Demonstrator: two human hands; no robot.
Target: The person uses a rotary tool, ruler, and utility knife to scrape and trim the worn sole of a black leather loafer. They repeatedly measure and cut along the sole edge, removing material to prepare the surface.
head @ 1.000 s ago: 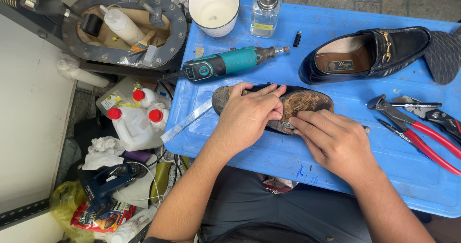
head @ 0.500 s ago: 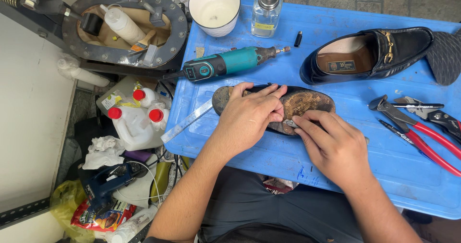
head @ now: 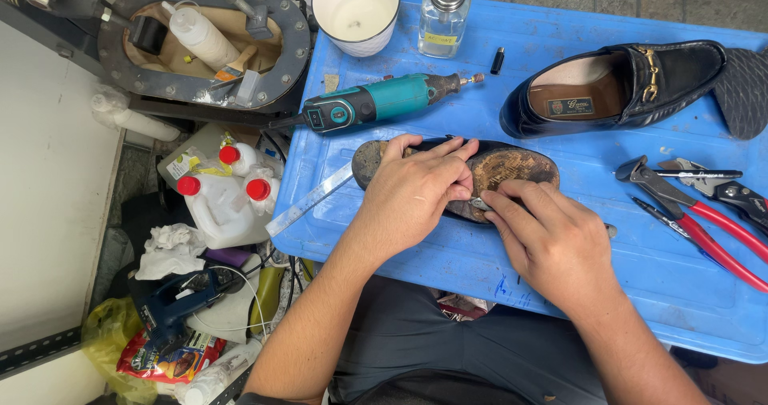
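A black shoe [head: 512, 169] lies sole-up on the blue plastic work surface [head: 608, 277], its worn brown sole facing me. My left hand [head: 416, 189] lies flat over the middle of the sole and presses it down. My right hand [head: 552, 241] pinches a small metal tool [head: 478, 204] against the sole's near edge, right beside my left fingertips. A second black loafer [head: 616, 89] with a gold buckle stands upright at the back right.
A teal rotary tool [head: 384, 103] lies behind the shoe. Red-handled pincers [head: 688, 213] and pliers [head: 724, 189] sit at the right. A white cup [head: 356, 9], a clear bottle [head: 444, 13] and a metal ruler [head: 308, 201] are nearby. White jugs [head: 228, 201] stand on the floor to the left.
My right hand has shifted slightly left along the sole's near edge, closer to my left fingers. The left hand and the shoe stay put.
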